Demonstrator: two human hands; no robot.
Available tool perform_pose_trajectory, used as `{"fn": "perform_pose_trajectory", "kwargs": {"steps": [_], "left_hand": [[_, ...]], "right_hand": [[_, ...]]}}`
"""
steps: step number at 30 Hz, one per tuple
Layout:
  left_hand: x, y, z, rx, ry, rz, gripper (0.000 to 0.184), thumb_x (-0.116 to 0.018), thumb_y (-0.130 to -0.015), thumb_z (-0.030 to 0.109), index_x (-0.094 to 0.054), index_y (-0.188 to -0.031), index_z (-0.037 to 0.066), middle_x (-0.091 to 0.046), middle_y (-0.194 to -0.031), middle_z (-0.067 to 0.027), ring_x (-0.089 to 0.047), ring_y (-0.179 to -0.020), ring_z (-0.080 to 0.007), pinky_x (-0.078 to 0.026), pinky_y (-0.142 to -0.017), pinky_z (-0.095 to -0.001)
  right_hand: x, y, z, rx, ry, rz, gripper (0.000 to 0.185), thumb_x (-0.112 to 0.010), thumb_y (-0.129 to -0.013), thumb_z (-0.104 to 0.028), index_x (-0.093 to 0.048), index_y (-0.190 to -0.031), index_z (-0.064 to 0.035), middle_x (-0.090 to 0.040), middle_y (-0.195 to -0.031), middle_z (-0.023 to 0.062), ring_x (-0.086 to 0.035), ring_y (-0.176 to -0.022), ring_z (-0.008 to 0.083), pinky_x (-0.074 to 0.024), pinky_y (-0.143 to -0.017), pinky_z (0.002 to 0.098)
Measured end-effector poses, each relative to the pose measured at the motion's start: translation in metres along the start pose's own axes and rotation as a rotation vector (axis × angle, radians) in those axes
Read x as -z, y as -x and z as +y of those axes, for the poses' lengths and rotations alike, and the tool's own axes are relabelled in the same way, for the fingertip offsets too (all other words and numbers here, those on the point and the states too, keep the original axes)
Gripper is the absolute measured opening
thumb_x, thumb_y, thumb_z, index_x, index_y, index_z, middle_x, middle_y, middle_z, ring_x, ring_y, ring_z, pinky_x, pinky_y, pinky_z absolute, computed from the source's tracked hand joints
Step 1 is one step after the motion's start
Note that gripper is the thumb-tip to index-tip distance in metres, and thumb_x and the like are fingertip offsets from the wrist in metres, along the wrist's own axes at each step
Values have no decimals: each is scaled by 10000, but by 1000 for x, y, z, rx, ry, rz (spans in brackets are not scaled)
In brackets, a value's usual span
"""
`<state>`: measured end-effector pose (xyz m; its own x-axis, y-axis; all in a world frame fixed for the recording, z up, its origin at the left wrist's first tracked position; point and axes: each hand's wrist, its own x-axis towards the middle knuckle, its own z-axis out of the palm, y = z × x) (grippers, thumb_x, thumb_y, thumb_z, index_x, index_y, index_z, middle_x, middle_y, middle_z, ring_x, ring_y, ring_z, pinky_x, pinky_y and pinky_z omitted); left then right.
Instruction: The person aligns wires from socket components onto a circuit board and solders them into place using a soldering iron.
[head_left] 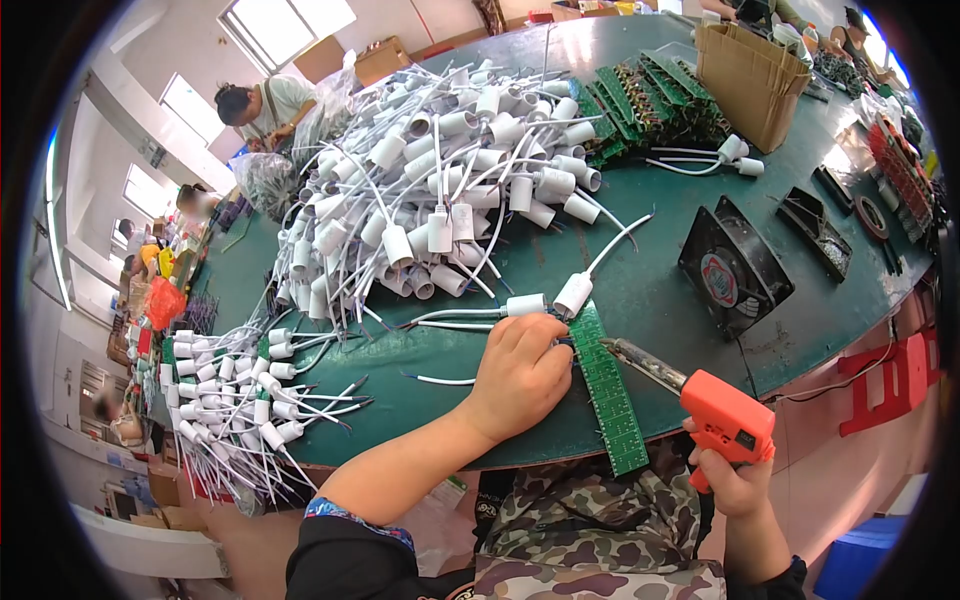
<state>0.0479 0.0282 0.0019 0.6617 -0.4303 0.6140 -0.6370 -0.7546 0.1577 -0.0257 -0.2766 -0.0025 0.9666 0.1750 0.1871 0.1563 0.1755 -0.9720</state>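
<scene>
My right hand (738,482) is wrapped around the handle of a red soldering gun (728,415). The gun's metal tip points left, close to the upper part of a long green circuit board strip (612,405). That board lies at the table's front edge, its lower end sticking out over my lap. My left hand (522,372) rests beside the board with curled fingers; whatever they pinch is hidden, though a bit of blue shows at the fingertips. Just beyond the hand are a white cylindrical socket with a cable (573,295) at the board's upper end and another white socket (526,305).
A big heap of white sockets with cables (440,230) covers the table's middle. A smaller pile joined to boards (225,385) lies left. Black fan (735,270), stacked green boards (650,105) and cardboard box (750,85) stand right and behind. A person (270,110) works across the table.
</scene>
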Motion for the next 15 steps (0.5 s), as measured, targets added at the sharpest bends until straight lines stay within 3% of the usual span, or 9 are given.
{"fn": "perform_pose_trajectory", "kwargs": {"steps": [5, 15], "left_hand": [[0, 0, 0, -1, 5, -10, 208, -751, -693, 40, -653, -877, 52, -620, -1118, -103, -608, -1052, -317, -469, -896, -448], [1, 2, -1, 6, 5, -31, 208, -756, -701, 41, -661, -885, 54, -616, -1125, -100, -607, -1049, -315, -472, -893, -446]], "right_hand": [[-2, 0, 4, -32, 44, -31, 378, -699, -831, 7, -635, -1201, 57, -743, -1037, 149, -713, -854, 180, -563, -804, 317], [-7, -6, 8, -16, 166, -52, 336, -716, -820, -29, -654, -1142, 44, -748, -947, 108, -726, -816, 181, -568, -773, 306]]}}
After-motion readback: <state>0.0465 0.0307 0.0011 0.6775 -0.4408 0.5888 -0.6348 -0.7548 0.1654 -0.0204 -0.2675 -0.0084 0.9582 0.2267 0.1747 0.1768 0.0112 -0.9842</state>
